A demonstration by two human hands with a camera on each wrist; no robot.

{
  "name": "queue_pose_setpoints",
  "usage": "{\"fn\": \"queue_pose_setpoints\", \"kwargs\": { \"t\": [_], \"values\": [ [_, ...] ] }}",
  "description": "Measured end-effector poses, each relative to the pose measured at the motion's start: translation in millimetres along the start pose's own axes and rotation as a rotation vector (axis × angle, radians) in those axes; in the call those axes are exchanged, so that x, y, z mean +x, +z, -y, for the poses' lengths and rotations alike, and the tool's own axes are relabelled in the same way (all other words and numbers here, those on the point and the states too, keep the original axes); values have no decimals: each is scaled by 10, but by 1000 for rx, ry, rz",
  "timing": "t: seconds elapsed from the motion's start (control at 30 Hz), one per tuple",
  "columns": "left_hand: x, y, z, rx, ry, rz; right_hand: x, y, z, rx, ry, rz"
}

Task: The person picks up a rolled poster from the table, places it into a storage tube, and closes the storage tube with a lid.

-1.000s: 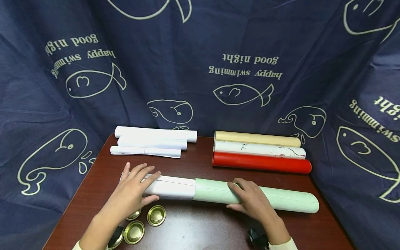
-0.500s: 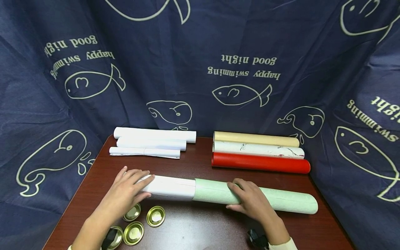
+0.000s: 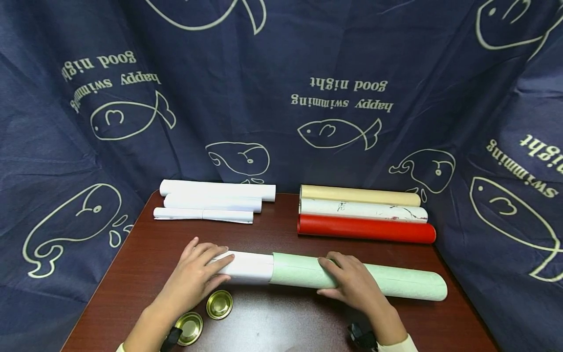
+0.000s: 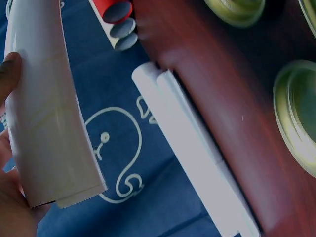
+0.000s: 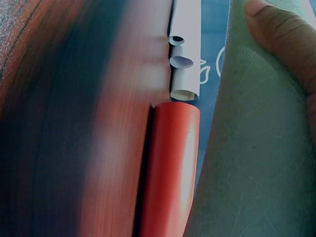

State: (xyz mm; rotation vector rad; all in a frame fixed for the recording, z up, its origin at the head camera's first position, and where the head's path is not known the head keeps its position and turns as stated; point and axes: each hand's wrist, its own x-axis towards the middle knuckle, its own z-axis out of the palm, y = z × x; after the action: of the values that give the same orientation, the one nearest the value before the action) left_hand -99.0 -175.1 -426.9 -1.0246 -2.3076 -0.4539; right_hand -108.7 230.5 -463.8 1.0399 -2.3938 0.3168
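A rolled sheet of white paper runs into the left mouth of a pale green tube; both lie crosswise above the front of the table. My left hand grips the paper roll near its outer end, thumb on the near side and fingers over the top. In the left wrist view the end of the white roll shows beside my fingers. My right hand holds the green tube around its middle, fingers over it and thumb in front. The roll's inner part is hidden inside the tube.
Several white paper rolls lie at the back left. At the back right are a red tube, a white patterned tube and a tan tube. Gold-coloured round lids lie near my left forearm. A blue curtain hangs behind.
My left hand shifts slightly left, then right toward the tube; the white paper showing outside it is shorter now. My right hand and the green tube stay nearly in place.
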Motion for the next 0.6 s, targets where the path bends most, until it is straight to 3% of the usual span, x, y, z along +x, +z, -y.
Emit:
{"fn": "queue_pose_setpoints", "kwargs": {
  "t": [0.6],
  "values": [
    [124, 323, -328, -32, 5, 5, 45, 64, 76, 14, -24, 1]
  ]
}}
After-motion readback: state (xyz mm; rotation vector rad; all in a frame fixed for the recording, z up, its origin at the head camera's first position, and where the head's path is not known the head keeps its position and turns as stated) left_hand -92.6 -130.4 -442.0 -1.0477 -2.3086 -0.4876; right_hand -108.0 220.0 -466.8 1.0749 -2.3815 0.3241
